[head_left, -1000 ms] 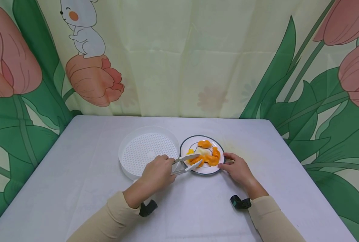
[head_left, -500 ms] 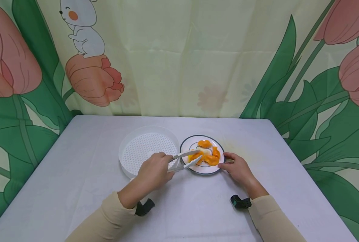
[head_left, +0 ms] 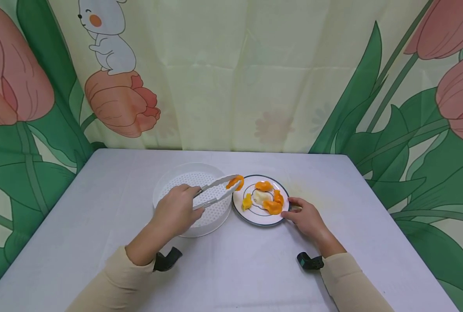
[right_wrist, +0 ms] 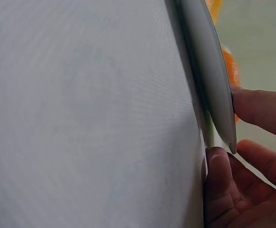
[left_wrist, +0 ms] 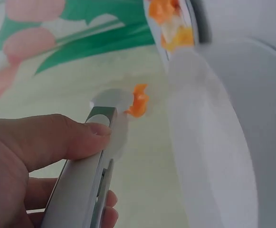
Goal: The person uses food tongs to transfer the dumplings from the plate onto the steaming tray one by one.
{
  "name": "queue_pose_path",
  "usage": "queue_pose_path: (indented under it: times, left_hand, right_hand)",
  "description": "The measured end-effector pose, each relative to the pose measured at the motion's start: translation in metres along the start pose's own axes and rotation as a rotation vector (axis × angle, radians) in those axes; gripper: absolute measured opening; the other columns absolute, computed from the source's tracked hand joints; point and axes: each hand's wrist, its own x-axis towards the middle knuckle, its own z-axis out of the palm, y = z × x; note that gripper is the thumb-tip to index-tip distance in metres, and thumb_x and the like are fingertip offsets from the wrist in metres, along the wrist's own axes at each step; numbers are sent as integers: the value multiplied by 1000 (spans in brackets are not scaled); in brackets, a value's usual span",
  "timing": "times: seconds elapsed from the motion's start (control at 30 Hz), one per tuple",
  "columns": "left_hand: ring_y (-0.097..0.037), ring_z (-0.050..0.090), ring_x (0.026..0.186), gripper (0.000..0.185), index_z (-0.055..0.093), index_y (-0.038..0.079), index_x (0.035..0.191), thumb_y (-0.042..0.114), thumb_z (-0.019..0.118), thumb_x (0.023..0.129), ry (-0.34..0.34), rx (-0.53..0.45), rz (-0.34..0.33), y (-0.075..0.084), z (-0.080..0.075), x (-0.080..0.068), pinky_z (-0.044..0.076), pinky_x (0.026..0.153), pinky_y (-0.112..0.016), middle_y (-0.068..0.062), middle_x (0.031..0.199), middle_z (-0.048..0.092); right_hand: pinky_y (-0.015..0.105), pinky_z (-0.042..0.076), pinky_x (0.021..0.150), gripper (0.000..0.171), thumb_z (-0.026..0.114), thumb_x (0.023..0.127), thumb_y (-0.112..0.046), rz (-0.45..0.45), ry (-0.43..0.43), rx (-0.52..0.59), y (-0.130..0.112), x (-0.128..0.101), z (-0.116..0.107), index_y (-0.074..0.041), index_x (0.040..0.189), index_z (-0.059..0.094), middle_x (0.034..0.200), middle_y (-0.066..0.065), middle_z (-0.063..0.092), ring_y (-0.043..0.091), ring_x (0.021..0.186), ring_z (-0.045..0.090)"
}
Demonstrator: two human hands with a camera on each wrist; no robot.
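Note:
My left hand [head_left: 186, 200] grips white tongs [head_left: 215, 189], thumb on top [left_wrist: 66, 137]. The tong tips pinch one orange food piece [head_left: 235, 182], held in the air over the right rim of a white perforated round basket [head_left: 184, 173]. In the left wrist view the piece [left_wrist: 138, 99] hangs at the tong tips [left_wrist: 110, 102], beside the basket wall [left_wrist: 209, 142]. To the right sits a white plate with a dark rim [head_left: 251, 216] holding several orange pieces [head_left: 272, 206] and a pale one. My right hand [head_left: 291, 208] pinches the plate's right edge [right_wrist: 209, 71] between thumb [right_wrist: 218, 175] and fingers [right_wrist: 259, 109].
Basket and plate stand side by side mid-table on a pale grey cloth [head_left: 110, 203]. A flower-print curtain [head_left: 231, 73] hangs right behind the table's far edge. Black wrist camera mounts [head_left: 309, 261] sit below both hands.
My left hand drew back to the left and lifted the tongs off the plate with one orange piece, now above the basket's rim. The right hand stayed on the plate.

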Motion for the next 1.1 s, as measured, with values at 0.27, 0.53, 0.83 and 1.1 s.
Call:
queue_pose_path:
  times: [0.27,0.53,0.83,1.1]
  left_hand:
    - [-28,55,83,50,59,-2,113,21,73,71,-59,-11,-149,-37,-7,-1,47,60,-40,-16,99,59]
    - [-27,54,78,48,58,-4,112,20,72,73,-83,-21,-239,-68,-8,-3,45,58,-37,-18,94,58]
    - [-25,49,72,49,54,-4,116,20,68,76,-166,-44,-314,-85,-4,-4,39,47,-28,-18,96,56]
    - [-28,49,74,54,51,-8,118,21,68,76,-168,10,-333,-91,-1,-3,40,49,-31,-22,97,54]
  right_hand:
    - [32,47,79,69,69,77,-34,1,-1,7,0,-1,0,-14,135,38,130,12,40,24,98,48]
    - [32,47,77,70,70,76,-34,4,4,9,0,0,1,-13,135,38,130,14,40,25,99,47]
    - [30,48,75,71,71,75,-35,3,-1,16,3,3,2,-14,134,39,129,13,41,25,97,48]
    - [30,47,76,70,71,75,-34,12,-5,23,0,1,1,-14,135,39,129,13,41,25,97,47]
